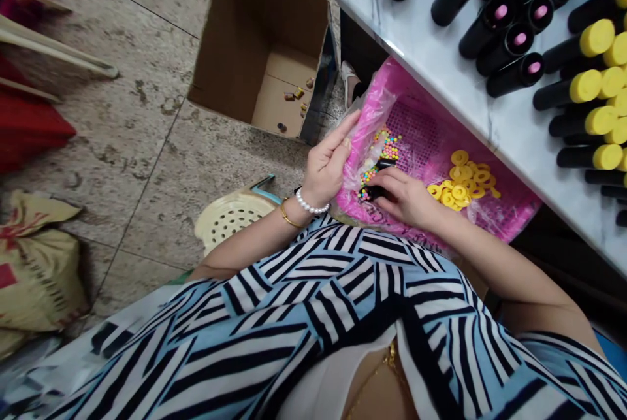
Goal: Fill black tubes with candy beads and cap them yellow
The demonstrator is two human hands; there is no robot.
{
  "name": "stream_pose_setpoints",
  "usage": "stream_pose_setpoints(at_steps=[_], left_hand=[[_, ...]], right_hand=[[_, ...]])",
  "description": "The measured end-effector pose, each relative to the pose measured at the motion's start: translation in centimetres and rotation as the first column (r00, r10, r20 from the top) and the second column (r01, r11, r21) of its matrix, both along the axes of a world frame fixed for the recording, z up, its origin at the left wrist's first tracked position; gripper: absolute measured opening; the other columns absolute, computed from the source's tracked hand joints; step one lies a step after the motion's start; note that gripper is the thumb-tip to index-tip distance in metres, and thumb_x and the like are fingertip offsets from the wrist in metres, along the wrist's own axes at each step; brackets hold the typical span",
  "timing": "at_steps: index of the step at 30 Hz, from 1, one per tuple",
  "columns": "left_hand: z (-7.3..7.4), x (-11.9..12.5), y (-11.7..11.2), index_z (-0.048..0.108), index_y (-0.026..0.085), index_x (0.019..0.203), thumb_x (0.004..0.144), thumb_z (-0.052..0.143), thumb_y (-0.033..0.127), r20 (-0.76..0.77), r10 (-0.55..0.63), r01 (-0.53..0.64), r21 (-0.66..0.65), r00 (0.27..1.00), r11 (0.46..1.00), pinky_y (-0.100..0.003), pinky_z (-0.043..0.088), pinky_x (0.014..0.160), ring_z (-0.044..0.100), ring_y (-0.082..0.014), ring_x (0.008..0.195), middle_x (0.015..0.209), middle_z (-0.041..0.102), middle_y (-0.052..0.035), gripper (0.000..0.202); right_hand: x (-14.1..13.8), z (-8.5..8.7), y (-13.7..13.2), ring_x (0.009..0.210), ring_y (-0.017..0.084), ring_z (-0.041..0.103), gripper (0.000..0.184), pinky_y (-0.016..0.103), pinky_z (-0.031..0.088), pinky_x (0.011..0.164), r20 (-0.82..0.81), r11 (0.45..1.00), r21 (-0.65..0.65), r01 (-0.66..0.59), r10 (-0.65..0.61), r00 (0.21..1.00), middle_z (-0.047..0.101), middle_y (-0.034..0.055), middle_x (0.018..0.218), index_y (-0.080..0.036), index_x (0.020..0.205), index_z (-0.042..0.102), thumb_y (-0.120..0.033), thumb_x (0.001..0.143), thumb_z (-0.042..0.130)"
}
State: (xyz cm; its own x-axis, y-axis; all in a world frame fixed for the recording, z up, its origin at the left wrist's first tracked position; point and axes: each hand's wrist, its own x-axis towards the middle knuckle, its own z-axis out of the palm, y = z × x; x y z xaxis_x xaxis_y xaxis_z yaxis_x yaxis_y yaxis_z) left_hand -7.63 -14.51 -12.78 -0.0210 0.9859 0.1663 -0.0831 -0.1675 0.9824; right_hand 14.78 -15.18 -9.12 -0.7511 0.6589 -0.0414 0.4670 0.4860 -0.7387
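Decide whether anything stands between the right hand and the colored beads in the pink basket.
Partly: a black piece lies between the right hand and the farther beads. Nothing visible blocks the nearer beads.

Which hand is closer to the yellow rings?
Right. The right hand is at the colourful beads, near the yellow rings; the left hand is farther, holding the pink basket by its rim.

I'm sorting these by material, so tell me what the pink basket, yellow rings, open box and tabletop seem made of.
Basket: plastic, going by the regular moulded mesh and even pink.
Rings: probably smooth plastic, being uniformly coloured and alike.
Box: cardboard, matt brown inside with a seam across its bottom.
Tabletop: glossy, white with grey veins; marble or an imitation, I can't tell.
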Motion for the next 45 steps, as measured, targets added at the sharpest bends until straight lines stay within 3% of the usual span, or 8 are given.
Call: stream_pose_setpoints(at_steps=[6,11,16,22,31,36,42,45], left_hand=[[0.1,-0.2,0.1,0.057,0.031,0.148,0.105,0.056,0.041,-0.048,0.000,0.000,-0.008,0.999,1.000,-0.045,0.037,0.129,0.051,-0.0242,0.147,0.155,0.056,-0.0015,0.045],[0.1,-0.1,-0.3,0.053,0.027,0.152,0.106,0.053,0.044,-0.167,0.074,-0.065,0.062,0.983,0.996,-0.042,0.043,0.125,0.054,-0.0237,0.144,0.155,0.056,-0.0055,0.049],[2.2,0.0,-0.5,0.050,0.027,0.153,0.102,0.059,0.046,-0.413,0.264,-0.118,0.347,0.871,0.930,-0.054,0.036,0.127,0.042,-0.0305,0.153,0.164,0.043,-0.0077,0.055],[4.4,1.0,-0.7,0.066,0.030,0.133,0.101,0.058,0.041,-0.495,0.266,-0.019,0.448,0.827,0.894,-0.060,0.039,0.122,0.052,-0.0302,0.142,0.143,0.064,-0.0041,0.034],[4.5,1.6,-1.0,0.072,0.029,0.119,0.095,0.066,0.019,-0.470,0.213,0.041,0.473,0.856,0.880,-0.055,0.051,0.112,0.059,-0.0268,0.133,0.126,0.074,-0.0017,0.027],[5.2,1.7,-1.5,0.073,0.027,0.120,0.092,0.069,0.016,-0.485,0.141,0.111,0.454,0.863,0.884,-0.053,0.052,0.112,0.061,-0.0264,0.132,0.127,0.075,-0.0037,0.031],[6.9,2.4,-1.5,0.070,0.024,0.129,0.092,0.071,0.022,-0.450,-0.034,0.239,0.406,0.892,0.882,-0.049,0.055,0.109,0.069,-0.0253,0.121,0.123,0.076,-0.0083,0.038],[7.5,3.0,-1.2,0.067,0.022,0.134,0.089,0.077,0.031,-0.458,-0.125,0.322,0.381,0.880,0.867,-0.046,0.056,0.107,0.071,-0.0252,0.116,0.122,0.076,-0.0107,0.047]], right_hand=[[2.9,2.8,1.0,0.091,0.015,0.070,0.029,0.027,0.059,0.078,-0.124,0.936,-0.327,0.132,-0.181,0.976,0.071,0.0062,0.115,-0.022,0.120,0.068,-0.021,0.091,0.070],[5.3,3.5,1.1,0.103,0.020,0.070,0.028,0.033,0.059,0.089,-0.087,0.959,-0.157,0.236,-0.252,0.964,0.073,0.0062,0.114,-0.024,0.114,0.069,-0.013,0.088,0.069],[7.0,3.8,1.0,0.101,0.020,0.070,0.031,0.035,0.059,0.090,-0.022,0.965,0.009,0.261,-0.260,0.965,0.072,0.0056,0.114,-0.024,0.116,0.067,-0.011,0.089,0.064],[9.0,3.2,0.1,0.114,0.026,0.067,0.034,0.040,0.058,0.096,0.187,0.928,0.315,0.200,-0.268,0.945,0.067,0.0111,0.124,-0.025,0.125,0.066,-0.013,0.094,0.059],[9.1,2.8,-0.6,0.108,0.024,0.068,0.030,0.038,0.058,0.094,0.116,0.916,0.321,0.243,-0.292,0.949,0.067,0.0108,0.118,-0.023,0.121,0.067,-0.014,0.093,0.062],[8.4,3.5,-0.8,0.103,0.022,0.069,0.021,0.038,0.057,0.094,-0.030,0.924,0.128,0.361,-0.360,0.932,0.071,0.0072,0.110,-0.024,0.113,0.069,-0.020,0.092,0.068],[7.1,5.0,-1.4,0.099,0.018,0.071,0.033,0.034,0.061,0.091,-0.339,0.792,-0.501,0.349,-0.551,0.763,0.071,0.0064,0.113,-0.023,0.112,0.067,-0.030,0.084,0.082],[5.8,5.2,-1.8,0.104,0.017,0.070,0.032,0.034,0.059,0.097,-0.432,0.791,-0.533,0.302,-0.561,0.706,0.070,0.0060,0.116,-0.023,0.112,0.068,-0.028,0.085,0.082]])
